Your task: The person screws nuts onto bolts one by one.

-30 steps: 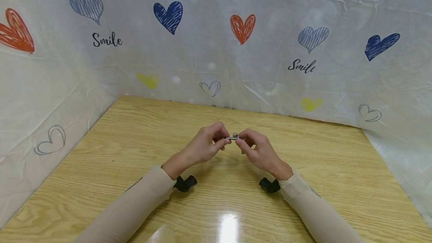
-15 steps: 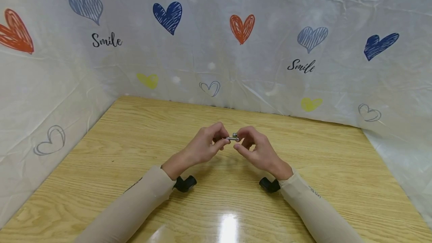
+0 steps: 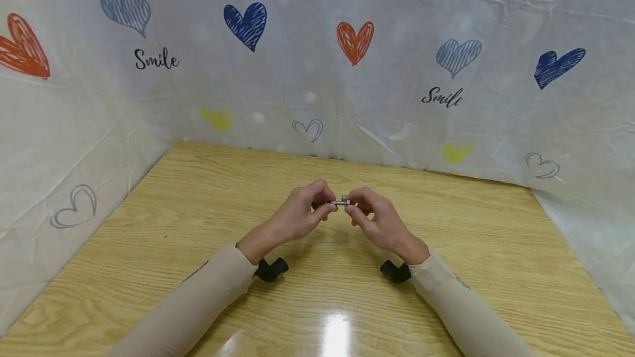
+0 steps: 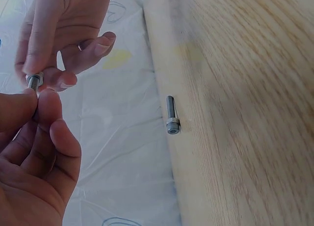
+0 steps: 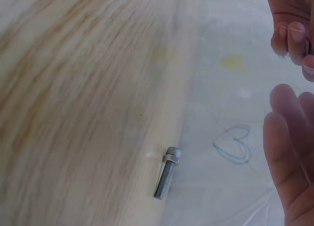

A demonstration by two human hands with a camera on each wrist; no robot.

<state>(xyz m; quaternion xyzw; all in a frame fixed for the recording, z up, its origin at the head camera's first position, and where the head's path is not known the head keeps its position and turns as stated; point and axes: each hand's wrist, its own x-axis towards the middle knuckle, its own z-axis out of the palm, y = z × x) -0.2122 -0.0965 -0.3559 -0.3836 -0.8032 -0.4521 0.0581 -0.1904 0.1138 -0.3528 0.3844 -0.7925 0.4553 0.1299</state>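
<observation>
My left hand (image 3: 296,211) pinches a small metal bolt (image 3: 340,203) by one end of its shaft, between thumb and index finger. At the bolt's other end sits a nut (image 4: 35,81), which my right hand (image 3: 379,219) holds between thumb and index finger. In the left wrist view the thread shows between the two hands; in the right wrist view fingers hide the bolt and nut. A second bolt (image 4: 170,113), with a nut beside its round head, lies on the table behind the hands; the right fingers partly cover it in the head view.
The wooden table (image 3: 208,191) reaches back to a white cloth (image 3: 278,87) printed with hearts, which also hangs along the sides. Black wrist mounts (image 3: 272,270) stick out under both sleeves. Light glares on the table's front part.
My right thumb and index finger were spread wider half a second ago and have now closed again at the nut. The left hand keeps its pinch, almost unmoved.
</observation>
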